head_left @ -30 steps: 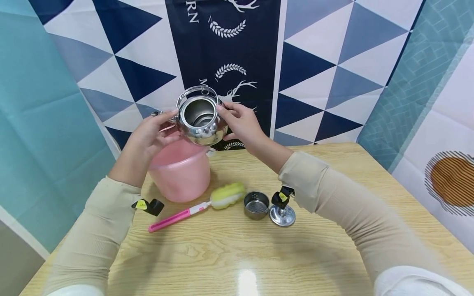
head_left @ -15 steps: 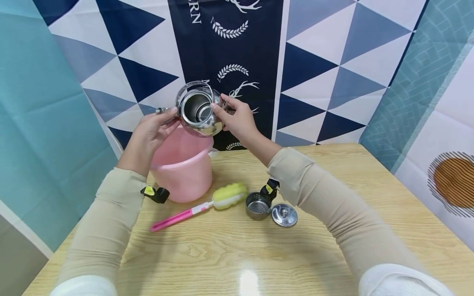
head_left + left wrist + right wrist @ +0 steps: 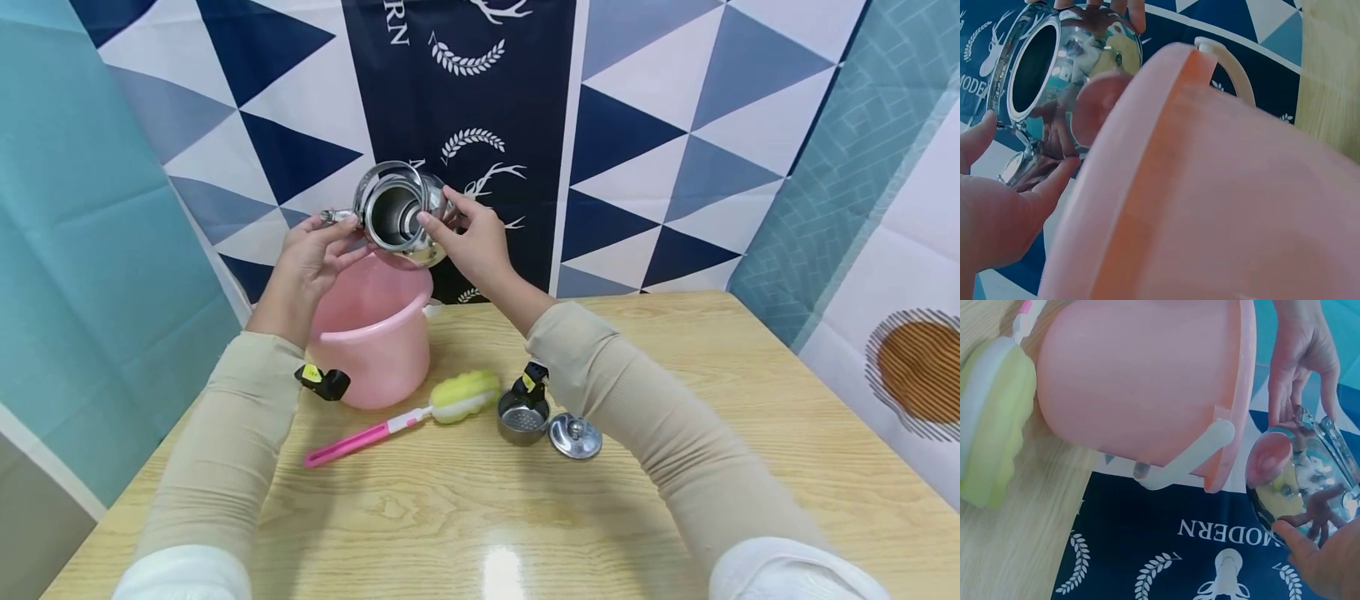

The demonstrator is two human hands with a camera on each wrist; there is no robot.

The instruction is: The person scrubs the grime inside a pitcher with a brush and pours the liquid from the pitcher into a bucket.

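A shiny steel teapot (image 3: 430, 252) is held tilted in both hands above the pink bucket (image 3: 375, 362), its lidless mouth facing the head camera. My left hand (image 3: 300, 265) pinches the spout at the teapot's left side. On the other side, my right hand (image 3: 480, 247) grips the body, thumb near the rim and fingers behind. The left wrist view shows the teapot (image 3: 1085, 69) beyond the bucket's rim, its mouth turned sideways. In the right wrist view the polished teapot (image 3: 1300, 472) reflects the bucket and a hand. Its base is mostly hidden in the head view.
A sponge brush (image 3: 405, 419) with a pink handle and yellow-white head lies before the bucket. Right of it stand a small perforated steel strainer cup (image 3: 522, 429) and a round steel lid (image 3: 576, 436) on the wooden table (image 3: 450, 508). A patterned cloth (image 3: 637, 150) hangs behind.
The teapot has risen slightly and turned in both hands, its mouth swinging left and its body showing more to the upper right. My right forearm has shifted left, now overlapping the strainer cup.
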